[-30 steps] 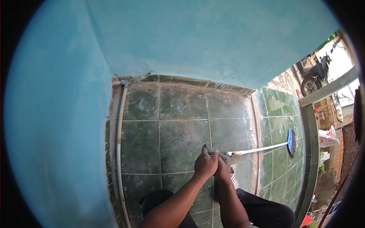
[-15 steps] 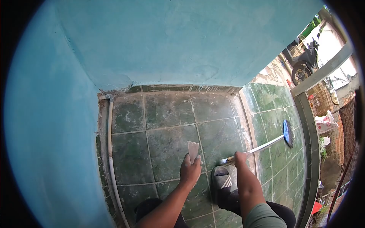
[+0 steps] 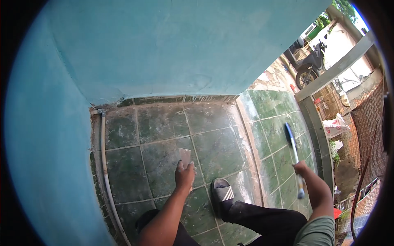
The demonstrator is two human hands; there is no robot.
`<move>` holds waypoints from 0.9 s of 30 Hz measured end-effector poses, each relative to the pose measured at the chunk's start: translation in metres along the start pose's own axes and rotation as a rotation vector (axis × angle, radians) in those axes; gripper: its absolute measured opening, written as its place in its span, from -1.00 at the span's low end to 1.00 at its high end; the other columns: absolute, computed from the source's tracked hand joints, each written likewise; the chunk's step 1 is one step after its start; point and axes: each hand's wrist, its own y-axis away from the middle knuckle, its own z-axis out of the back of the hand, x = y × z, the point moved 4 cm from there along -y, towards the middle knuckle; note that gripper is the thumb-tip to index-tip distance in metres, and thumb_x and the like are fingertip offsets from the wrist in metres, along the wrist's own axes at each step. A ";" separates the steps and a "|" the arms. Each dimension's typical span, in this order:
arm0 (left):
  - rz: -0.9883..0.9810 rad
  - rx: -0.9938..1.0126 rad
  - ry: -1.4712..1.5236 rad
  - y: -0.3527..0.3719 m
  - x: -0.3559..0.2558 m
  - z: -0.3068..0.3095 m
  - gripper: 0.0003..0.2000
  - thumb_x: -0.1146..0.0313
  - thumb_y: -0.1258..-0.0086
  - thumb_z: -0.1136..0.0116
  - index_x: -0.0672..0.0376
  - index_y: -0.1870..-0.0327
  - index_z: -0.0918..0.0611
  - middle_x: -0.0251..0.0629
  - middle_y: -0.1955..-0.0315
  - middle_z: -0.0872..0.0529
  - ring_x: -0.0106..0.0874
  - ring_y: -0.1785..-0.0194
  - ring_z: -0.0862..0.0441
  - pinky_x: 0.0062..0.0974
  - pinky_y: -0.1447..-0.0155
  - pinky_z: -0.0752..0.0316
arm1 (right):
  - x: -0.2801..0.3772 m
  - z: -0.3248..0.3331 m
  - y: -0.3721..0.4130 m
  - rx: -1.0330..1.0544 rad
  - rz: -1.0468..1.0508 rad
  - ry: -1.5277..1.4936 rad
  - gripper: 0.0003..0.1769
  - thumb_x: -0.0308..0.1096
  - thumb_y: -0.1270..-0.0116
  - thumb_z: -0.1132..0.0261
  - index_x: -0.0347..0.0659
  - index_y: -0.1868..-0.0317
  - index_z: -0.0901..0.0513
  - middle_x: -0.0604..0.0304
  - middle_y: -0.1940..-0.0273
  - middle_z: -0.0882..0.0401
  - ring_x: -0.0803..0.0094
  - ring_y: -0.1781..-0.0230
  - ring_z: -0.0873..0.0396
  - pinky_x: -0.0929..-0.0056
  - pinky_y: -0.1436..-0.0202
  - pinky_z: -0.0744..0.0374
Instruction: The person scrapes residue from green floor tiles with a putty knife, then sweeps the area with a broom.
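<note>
Left hand (image 3: 185, 175) grasps a flat grey metal scraper (image 3: 184, 155); right hand (image 3: 301, 167) clenches a white-handled, blue-headed broom (image 3: 295, 152) over green floor tiles (image 3: 271, 168). Judged step: broom handling; next move calls for steady grip.

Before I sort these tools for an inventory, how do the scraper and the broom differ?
The scraper is short, with a flat greyish blade; the broom is long, with a mostly white handle and blue head. The left hand grips the scraper, the right hand the broom. Both are held in bare hands.
</note>
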 end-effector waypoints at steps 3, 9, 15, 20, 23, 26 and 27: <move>0.032 -0.020 -0.032 -0.016 0.013 -0.002 -0.49 0.23 -0.40 -0.14 0.45 -0.23 -0.42 -0.14 0.36 -0.69 -0.38 0.44 -0.65 -0.41 0.34 -0.54 | 0.054 0.041 0.141 -0.058 -0.004 -0.210 -0.61 -0.25 -0.33 -0.37 -0.49 0.09 -0.60 -0.01 0.47 -0.64 0.32 0.56 -0.62 0.27 0.52 -0.54; 0.020 -0.004 -0.140 -0.031 0.020 -0.009 -0.42 0.21 -0.36 -0.10 0.42 -0.32 -0.39 0.11 0.09 -0.69 -0.09 0.16 -0.71 -0.25 0.07 -0.59 | 0.072 0.039 0.248 -0.117 0.344 -0.155 -0.43 -0.31 -0.33 -0.35 -0.34 -0.31 -0.49 -0.12 0.27 -0.68 0.27 0.29 -0.66 0.34 0.16 -0.58; -0.085 -0.056 -0.249 -0.070 0.064 -0.022 -0.50 0.28 -0.34 -0.14 0.37 -0.24 -0.44 -0.15 0.39 -0.70 -0.37 0.41 -0.68 -0.39 0.31 -0.57 | 0.076 0.063 0.338 -0.047 0.381 -0.015 -0.34 -0.35 -0.24 -0.36 -0.25 -0.37 -0.45 -0.35 0.09 -0.65 0.01 0.00 -0.69 0.24 -0.05 -0.58; 0.000 -0.006 -0.285 -0.051 0.040 -0.012 -0.45 0.15 -0.31 -0.08 0.36 -0.24 -0.46 0.18 -0.03 -0.63 0.02 -0.09 -0.59 -0.16 -0.15 -0.49 | 0.083 0.084 0.398 -0.045 0.523 -0.028 -0.35 -0.46 -0.20 -0.34 -0.32 -0.35 -0.45 -0.24 0.44 -0.58 0.24 0.44 -0.66 0.33 0.26 -0.59; 0.022 -0.004 -0.272 -0.054 0.044 -0.007 -0.43 0.14 -0.30 -0.05 0.34 -0.25 -0.46 0.25 -0.10 -0.61 0.09 -0.19 -0.57 -0.11 -0.25 -0.47 | 0.118 0.087 0.370 -0.011 0.422 0.152 -0.31 -0.33 -0.25 -0.36 -0.12 -0.41 -0.42 -0.29 0.31 -0.66 -0.21 0.27 -0.67 0.11 0.15 -0.61; 0.000 -0.023 -0.316 -0.048 0.033 -0.001 -0.42 0.14 -0.28 -0.05 0.35 -0.26 -0.46 0.25 -0.07 -0.62 0.08 -0.15 -0.59 -0.11 -0.23 -0.48 | 0.149 0.078 0.295 -0.186 0.481 0.311 -0.43 -0.35 -0.29 -0.27 -0.06 -0.35 -0.48 -0.25 0.27 -0.64 -0.23 0.20 -0.62 -0.08 0.15 -0.55; -0.019 -0.047 -0.350 -0.045 0.027 0.003 -0.41 0.13 -0.27 -0.07 0.36 -0.26 -0.46 0.23 -0.05 -0.64 0.07 -0.12 -0.61 -0.11 -0.20 -0.50 | 0.165 0.081 0.288 -0.285 0.509 0.269 -0.49 -0.34 -0.31 -0.25 -0.06 -0.30 -0.54 -0.22 0.30 -0.64 -0.21 0.23 -0.62 -0.08 0.17 -0.56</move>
